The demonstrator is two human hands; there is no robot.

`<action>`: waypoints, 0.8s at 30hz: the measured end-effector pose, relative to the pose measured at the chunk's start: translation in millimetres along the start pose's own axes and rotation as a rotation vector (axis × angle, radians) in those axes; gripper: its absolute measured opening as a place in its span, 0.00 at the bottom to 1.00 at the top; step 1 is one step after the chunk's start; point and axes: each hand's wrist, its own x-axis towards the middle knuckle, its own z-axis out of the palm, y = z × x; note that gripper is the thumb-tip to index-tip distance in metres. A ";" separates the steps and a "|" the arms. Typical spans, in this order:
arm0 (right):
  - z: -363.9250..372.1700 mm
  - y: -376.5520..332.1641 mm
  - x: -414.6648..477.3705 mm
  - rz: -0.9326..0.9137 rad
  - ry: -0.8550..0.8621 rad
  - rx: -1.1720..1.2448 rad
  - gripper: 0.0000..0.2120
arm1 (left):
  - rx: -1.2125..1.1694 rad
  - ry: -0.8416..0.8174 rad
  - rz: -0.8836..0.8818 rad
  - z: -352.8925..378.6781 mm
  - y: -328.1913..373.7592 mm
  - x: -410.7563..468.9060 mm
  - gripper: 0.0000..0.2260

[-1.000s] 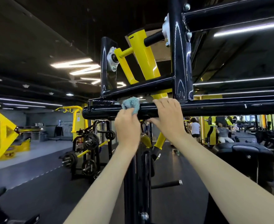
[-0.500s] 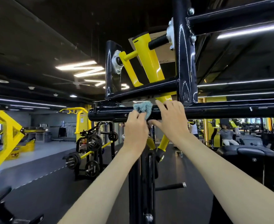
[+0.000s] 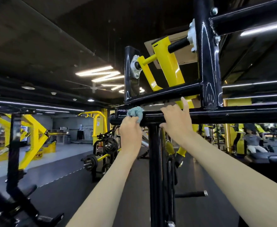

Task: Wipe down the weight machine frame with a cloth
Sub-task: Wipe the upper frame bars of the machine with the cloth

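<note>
The weight machine frame (image 3: 232, 116) is glossy black tubing with a horizontal crossbar overhead, an upright post (image 3: 155, 161) below it and yellow lever arms (image 3: 168, 63) above. My left hand (image 3: 130, 128) holds a bunched light-blue cloth (image 3: 135, 112) against the crossbar near its left end. Just right of it, my right hand (image 3: 177, 118) rests on the same crossbar, fingers draped over the top and the forefinger lifted off the bar.
A plate-loaded yellow and black machine (image 3: 101, 149) stands behind my left arm. Another yellow frame (image 3: 31, 136) and a black post (image 3: 14, 145) fill the left side. People (image 3: 253, 141) sit among equipment at the right. Dark rubber floor lies below.
My left hand has slid the cloth leftward along the crossbar, away from my right hand. The right hand's forefinger has lifted. The view has shifted, so the frame sits farther right.
</note>
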 end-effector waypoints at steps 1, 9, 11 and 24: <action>0.1 -0.5 0.0 -0.001 -0.005 -0.011 0.20 | 0.015 -0.020 0.047 2.1 8.4 1.2 0.06; 3.6 0.2 -5.0 -0.021 0.003 -0.001 0.22 | 0.101 -0.009 0.159 -8.8 -17.2 -2.8 0.08; 4.5 0.1 -4.9 -0.018 0.011 0.013 0.23 | 0.122 -0.061 0.206 0.3 6.1 -7.4 0.08; -2.7 1.0 0.2 -0.057 -0.043 -0.037 0.25 | 0.313 -0.259 0.268 -19.4 -7.2 17.6 0.15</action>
